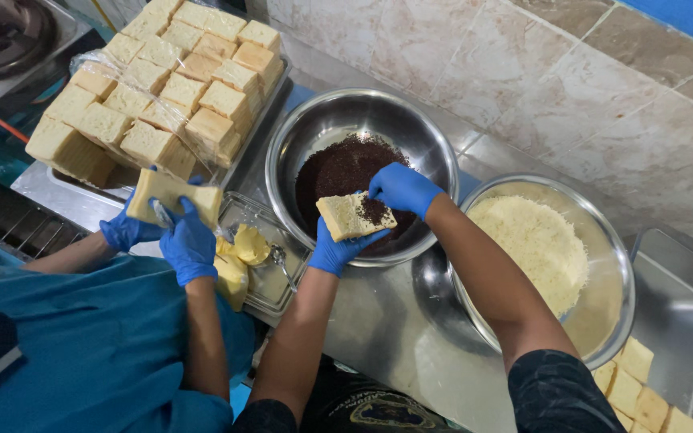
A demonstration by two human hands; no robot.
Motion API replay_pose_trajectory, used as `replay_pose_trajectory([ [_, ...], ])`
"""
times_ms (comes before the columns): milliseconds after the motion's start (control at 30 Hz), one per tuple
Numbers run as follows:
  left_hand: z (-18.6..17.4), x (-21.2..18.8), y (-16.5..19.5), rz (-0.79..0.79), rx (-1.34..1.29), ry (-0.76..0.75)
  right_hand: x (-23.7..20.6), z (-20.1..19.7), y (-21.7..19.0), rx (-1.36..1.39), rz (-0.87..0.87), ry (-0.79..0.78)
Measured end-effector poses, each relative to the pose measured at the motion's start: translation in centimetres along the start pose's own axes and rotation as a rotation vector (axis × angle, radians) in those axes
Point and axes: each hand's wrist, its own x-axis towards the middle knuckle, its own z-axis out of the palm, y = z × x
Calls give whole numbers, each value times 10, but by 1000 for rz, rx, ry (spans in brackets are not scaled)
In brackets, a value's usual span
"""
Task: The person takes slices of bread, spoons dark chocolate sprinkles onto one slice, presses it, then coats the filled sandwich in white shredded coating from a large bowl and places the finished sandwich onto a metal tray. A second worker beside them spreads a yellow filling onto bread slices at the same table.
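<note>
Head view looks straight down on a steel counter, and everything hangs around the bowl of chocolate sprinkles (346,164). Over its near rim, the left hand (334,250) in a blue glove cups a slice of bread (354,215) from beneath, fingers curled under it, held level so whatever falls drops back into the bowl. The right hand (401,188) is pinched closed above the slice's far edge, apparently on a few sprinkles; some dark ones already lie on the bread.

Right of that bowl, touching it, sits a second bowl of grated cheese (535,240). Left of it, a small tray of butter (250,256) with a spoon lies within easy reach. A co-worker's gloved hands (178,232) hold another slice (172,195) there, a knife against it. Beyond, a stacked tray of bread slices (162,88) waits under loose plastic wrap.
</note>
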Motion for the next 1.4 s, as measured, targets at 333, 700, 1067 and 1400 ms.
replay_pose_trajectory([
  [333,0,3,-1,13,17,32,-3,8,4,137,-103,67],
  [700,-1,7,7,102,20,-78,-14,5,-2,257,-65,200],
  [1067,14,-12,30,266,47,32,-20,108,7,89,40,-39],
  [1400,-14,-11,30,329,265,-79,-23,82,18,418,208,-103],
])
